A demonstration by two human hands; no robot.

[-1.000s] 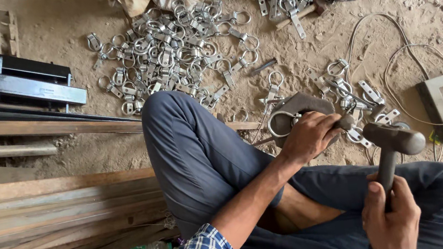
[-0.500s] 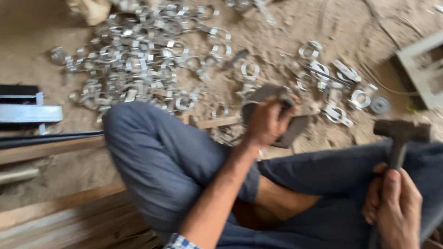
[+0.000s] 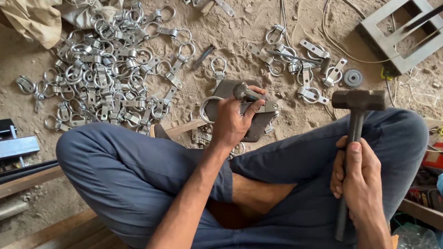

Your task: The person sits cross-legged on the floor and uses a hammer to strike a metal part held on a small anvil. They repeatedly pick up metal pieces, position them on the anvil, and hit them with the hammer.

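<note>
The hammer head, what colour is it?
Dark brownish grey, like rusty metal; the hammer shows in the head view.

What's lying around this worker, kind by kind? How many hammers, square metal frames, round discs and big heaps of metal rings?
Hammers: 1, in the right hand
Square metal frames: 1
Round discs: 1
Big heaps of metal rings: 1
Total: 4
</note>
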